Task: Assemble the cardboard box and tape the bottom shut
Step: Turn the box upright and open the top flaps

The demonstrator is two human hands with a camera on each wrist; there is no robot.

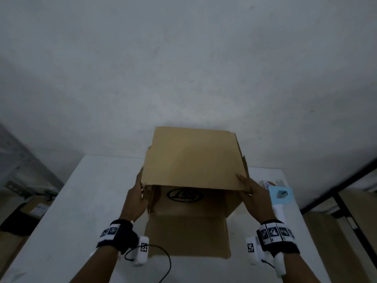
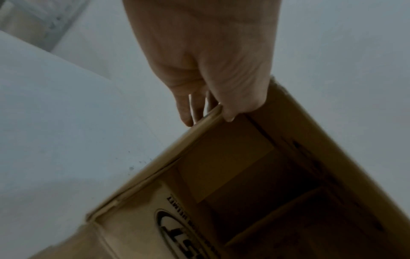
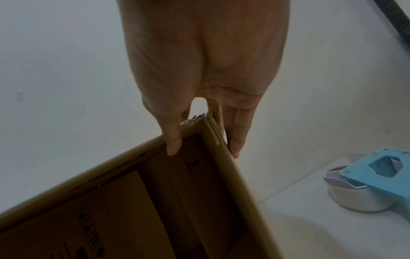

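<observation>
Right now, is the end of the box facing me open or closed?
Open. The cardboard box shows its dark interior, and one flap lies flat on the table.

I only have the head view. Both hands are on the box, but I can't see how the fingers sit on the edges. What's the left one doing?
Observer: The left hand pinches the box wall at its corner, thumb inside, fingers outside.
Operator: And the right?
Observer: The right hand straddles its corner the same way, thumb on the inner face.
Operator: Is that corner clean?
Observer: No, the cardboard is frayed right at the tip between thumb and fingers.
Operator: Does the tape gun still have tape?
Observer: Yes, the tape gun lies on the table with a roll loaded under its blue plate.
</observation>
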